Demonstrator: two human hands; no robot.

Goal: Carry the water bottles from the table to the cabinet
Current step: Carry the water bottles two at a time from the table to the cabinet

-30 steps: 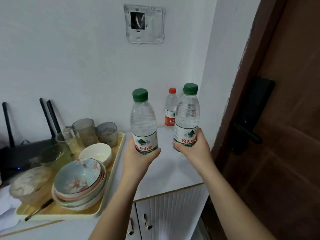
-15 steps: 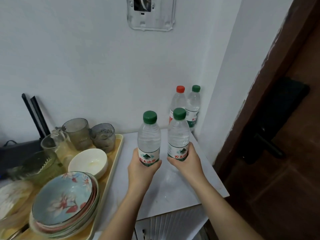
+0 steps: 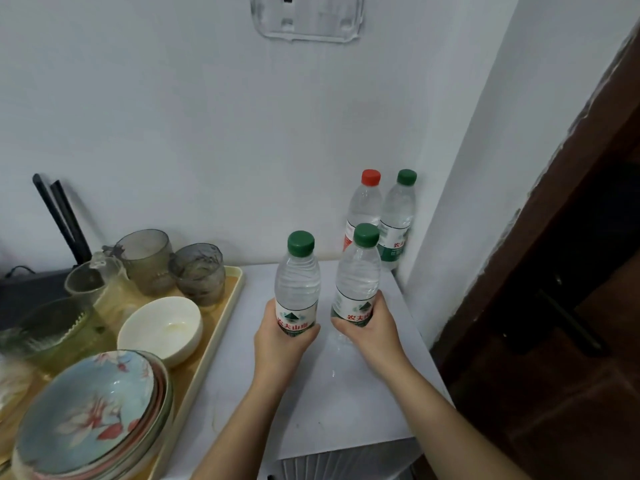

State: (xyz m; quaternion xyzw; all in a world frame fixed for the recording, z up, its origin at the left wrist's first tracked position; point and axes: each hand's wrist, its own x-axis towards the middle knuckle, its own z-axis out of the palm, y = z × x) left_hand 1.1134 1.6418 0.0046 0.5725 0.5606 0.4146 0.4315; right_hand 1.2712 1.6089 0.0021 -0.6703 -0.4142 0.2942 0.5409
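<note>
- Left, I see a tray (image 3: pixel 239 282) of bowls (image 3: pixel 161 327) and cups (image 3: pixel 199 271) on the surface (image 3: pixel 346 410).
- My left grip (image 3: pixel 280 342) curls round the left bottle (image 3: pixel 297 289), upright mid-surface.
- My right grip (image 3: pixel 374 334) curls round the right bottle (image 3: pixel 356 278), just beside it.
- Far right corner: red-cap bottle (image 3: pixel 363 206) and corner bottle (image 3: pixel 398 213) stand.

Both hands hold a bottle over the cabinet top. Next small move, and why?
Probably set both down and let go: the left hand grips the left bottle and the right hand the right bottle, both upright over bare cabinet top, just in front of the red-capped bottle and corner bottle.
</note>
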